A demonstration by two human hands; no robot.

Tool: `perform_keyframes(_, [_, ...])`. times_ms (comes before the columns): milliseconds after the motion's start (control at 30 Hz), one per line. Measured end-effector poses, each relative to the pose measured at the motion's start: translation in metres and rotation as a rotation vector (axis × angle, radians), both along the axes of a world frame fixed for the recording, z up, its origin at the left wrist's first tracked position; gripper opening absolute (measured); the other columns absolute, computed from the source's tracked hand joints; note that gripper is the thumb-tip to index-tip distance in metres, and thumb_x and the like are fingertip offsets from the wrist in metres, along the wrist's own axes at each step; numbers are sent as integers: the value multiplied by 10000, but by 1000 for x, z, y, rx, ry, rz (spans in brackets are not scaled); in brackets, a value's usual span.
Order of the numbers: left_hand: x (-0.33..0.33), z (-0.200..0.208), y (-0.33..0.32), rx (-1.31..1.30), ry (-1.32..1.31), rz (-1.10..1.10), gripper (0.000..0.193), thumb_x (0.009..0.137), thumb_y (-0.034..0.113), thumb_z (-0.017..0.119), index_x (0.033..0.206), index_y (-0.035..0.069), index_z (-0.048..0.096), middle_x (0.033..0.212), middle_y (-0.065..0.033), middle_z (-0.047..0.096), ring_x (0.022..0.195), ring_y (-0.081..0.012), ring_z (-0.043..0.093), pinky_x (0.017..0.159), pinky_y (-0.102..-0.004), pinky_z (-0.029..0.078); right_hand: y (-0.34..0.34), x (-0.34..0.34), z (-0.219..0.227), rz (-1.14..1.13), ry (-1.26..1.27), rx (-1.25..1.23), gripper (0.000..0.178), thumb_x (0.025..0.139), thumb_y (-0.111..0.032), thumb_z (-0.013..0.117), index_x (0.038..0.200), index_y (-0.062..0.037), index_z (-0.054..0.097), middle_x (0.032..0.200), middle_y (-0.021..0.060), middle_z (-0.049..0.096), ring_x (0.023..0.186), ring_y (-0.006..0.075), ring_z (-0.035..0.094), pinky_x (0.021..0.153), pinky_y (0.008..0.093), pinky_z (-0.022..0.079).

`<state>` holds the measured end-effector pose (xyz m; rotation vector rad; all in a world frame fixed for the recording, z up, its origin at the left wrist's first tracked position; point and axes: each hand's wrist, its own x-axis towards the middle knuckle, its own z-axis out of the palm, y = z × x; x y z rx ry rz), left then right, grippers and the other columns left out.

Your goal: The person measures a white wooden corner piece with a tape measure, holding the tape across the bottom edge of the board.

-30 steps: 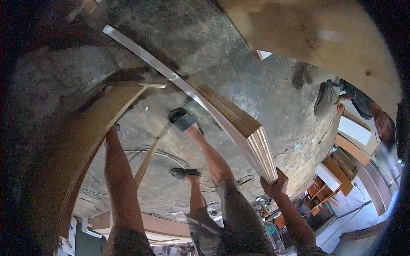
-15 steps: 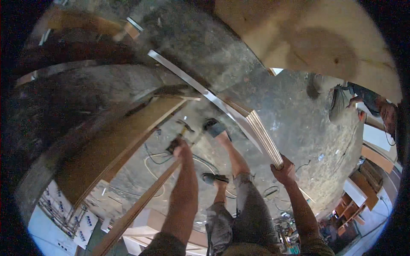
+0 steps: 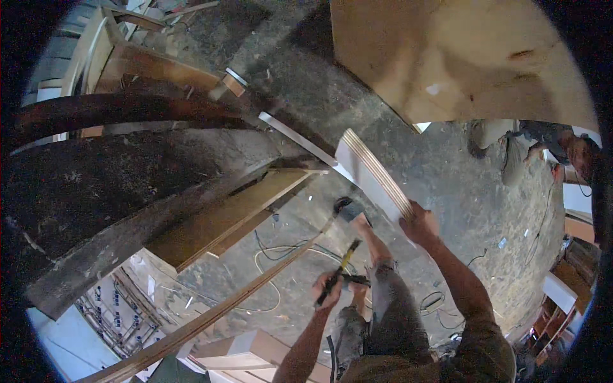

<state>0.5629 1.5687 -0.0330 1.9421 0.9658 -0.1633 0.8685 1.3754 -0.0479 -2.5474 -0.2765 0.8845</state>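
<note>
a wooden strip [image 3: 236, 292] bars the hammer's [image 3: 347, 258] left side.

A pale hose [image 3: 279, 293] curves over the concrete floor [image 3: 460, 210], with a tan wooden panel [image 3: 460, 51] upper right.

From my remote station I identify the wearer's body by the following parts. Upper garment: a dark, brownish shirt [image 3: 396, 370] of plain cloth; I see its right sleeve [image 3: 495, 338] end above the forearm. Lower garment: grey shorts [image 3: 397, 313], mottled with darker patches and creased, each leg loose-cut, the hem near the knee. Footwear: dark slip-on sandals; I read a broad band across the right sandal [image 3: 348, 209], while the left sandal [image 3: 357, 279] shows only partly. The left hand [image 3: 324, 290] and right hand [image 3: 421, 223] are bare, as are both forearms.
</note>
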Motion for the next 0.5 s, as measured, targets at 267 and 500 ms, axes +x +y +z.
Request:
perform_keyframes(267, [-78,54,-49,1,165,178,298,829,335,747,922,67,655,753,-169,664,682,-312,674,629,-394,520,149,67,-4,138,-122,85,440,772,-340,692,1143,-113,629,909,200,703,843,399,685,752,491,556])
perform_keyframes(500, [-130,60,-78,104,265,275,302,819,331,765,865,56,652,709,-147,655,620,-278,656,582,-358,511,276,104,-21,262,-151,107,562,797,-383,647,1287,-109,612,899,219,707,835,369,702,756,475,565])
